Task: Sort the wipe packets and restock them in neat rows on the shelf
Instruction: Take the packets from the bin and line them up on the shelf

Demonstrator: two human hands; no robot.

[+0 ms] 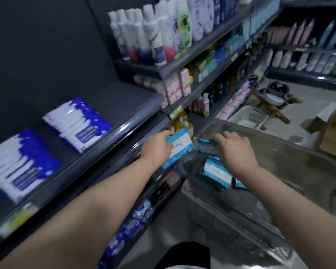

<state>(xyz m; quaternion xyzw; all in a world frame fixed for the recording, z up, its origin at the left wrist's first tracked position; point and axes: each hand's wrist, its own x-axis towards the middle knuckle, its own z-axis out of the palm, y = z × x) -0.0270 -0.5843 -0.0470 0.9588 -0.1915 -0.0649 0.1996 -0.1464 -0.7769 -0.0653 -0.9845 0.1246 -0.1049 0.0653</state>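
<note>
My left hand (156, 145) grips a light-blue and white wipe packet (180, 146) just in front of the shelf edge. My right hand (234, 150) holds another light-blue packet (206, 145) over the clear plastic bin (279, 152). More light-blue packets (216, 174) lie on the bin's bottom. On the dark shelf (113, 105) at the left stand two rows of dark-blue and white wipe packets, one row further back (78, 123) and a near row (17, 166). The picture is blurred.
Bottles (153, 33) fill the upper shelf, with pink boxes (175, 88) below them. Blue packs (132, 224) sit on the lower shelf by my left arm. A white basket (246, 116), a wooden stool (273, 105) and cardboard boxes (334, 133) stand on the floor beyond the bin.
</note>
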